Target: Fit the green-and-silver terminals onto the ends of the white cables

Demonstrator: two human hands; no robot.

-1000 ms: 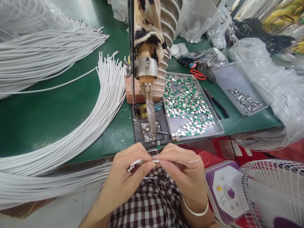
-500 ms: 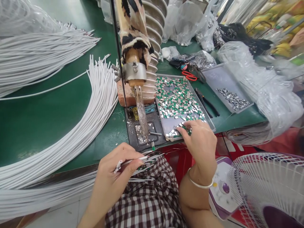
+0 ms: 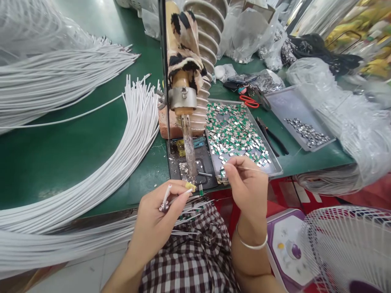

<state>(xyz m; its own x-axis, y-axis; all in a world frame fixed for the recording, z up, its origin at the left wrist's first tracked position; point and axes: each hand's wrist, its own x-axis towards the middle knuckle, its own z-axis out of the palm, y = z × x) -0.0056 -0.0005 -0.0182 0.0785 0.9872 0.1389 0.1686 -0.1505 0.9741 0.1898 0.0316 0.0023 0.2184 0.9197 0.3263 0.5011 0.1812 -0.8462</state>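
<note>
The left hand (image 3: 159, 215) is staying low at the near edge of the green table (image 3: 61, 150), with its fingers closed around a small bunch of white cable ends (image 3: 165, 198), which are pointing up and to the far side. The right hand (image 3: 247, 187) is hovering over the near corner of the metal tray (image 3: 276, 167) that is full of small green and silver parts (image 3: 235, 132). Its thumb and first finger are pinched together on something thin; what exactly, I cannot tell. The soldering iron (image 3: 189, 148) is hanging point down between both hands, above a dark plate (image 3: 207, 162). A long curved bundle of white cables (image 3: 122, 154) is lying on the left.
</note>
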